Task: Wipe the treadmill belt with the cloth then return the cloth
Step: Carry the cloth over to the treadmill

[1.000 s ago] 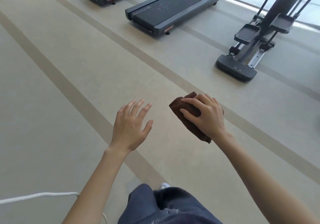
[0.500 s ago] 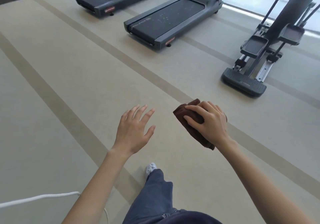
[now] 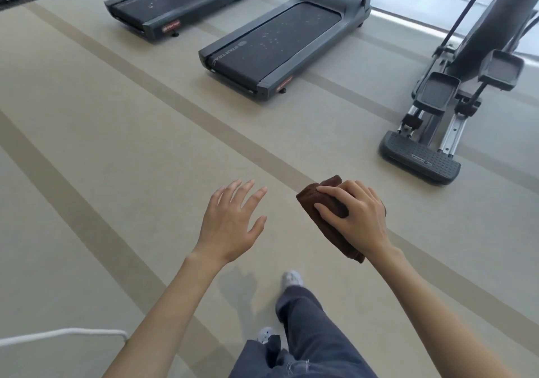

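Seen from above, a person's right hand (image 3: 354, 217) grips a folded brown cloth (image 3: 326, 211), fingers curled over it, held in the air above a beige striped floor (image 3: 116, 132). The left hand (image 3: 230, 226) hovers beside it, empty, with fingers spread and relaxed. Well ahead stands a dark treadmill (image 3: 280, 45) whose belt (image 3: 277, 36) shows pale specks, with a second treadmill (image 3: 186, 1) to its left and a stepper machine (image 3: 455, 97) to its right.
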Motion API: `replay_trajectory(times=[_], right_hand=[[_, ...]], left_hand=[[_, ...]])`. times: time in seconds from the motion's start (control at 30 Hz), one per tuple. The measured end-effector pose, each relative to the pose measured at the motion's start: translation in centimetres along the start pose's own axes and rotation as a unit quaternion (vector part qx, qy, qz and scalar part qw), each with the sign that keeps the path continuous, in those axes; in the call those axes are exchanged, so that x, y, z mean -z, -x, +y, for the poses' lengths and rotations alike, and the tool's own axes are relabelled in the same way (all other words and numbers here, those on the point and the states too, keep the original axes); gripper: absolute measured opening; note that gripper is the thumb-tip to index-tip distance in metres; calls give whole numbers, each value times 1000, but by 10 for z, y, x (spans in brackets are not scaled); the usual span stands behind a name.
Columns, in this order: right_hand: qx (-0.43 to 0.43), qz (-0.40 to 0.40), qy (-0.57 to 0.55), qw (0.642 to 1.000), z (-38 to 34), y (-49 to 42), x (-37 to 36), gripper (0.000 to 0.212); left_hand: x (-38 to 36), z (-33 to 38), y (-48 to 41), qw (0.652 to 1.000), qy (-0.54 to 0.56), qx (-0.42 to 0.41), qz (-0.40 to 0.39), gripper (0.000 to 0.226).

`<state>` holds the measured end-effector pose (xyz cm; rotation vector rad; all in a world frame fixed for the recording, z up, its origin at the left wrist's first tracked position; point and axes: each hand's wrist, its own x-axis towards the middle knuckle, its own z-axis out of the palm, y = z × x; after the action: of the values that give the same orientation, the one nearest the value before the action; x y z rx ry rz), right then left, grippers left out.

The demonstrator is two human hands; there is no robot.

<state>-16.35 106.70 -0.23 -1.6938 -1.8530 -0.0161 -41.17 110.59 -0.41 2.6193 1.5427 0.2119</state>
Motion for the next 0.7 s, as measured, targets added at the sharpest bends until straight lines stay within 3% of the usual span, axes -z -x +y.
replay_trajectory(times=[0.7], right_hand=[[18, -15, -27, 999, 134, -373, -147, 26]], left_hand=[[-12, -136, -374, 999, -2, 42, 8, 53]])
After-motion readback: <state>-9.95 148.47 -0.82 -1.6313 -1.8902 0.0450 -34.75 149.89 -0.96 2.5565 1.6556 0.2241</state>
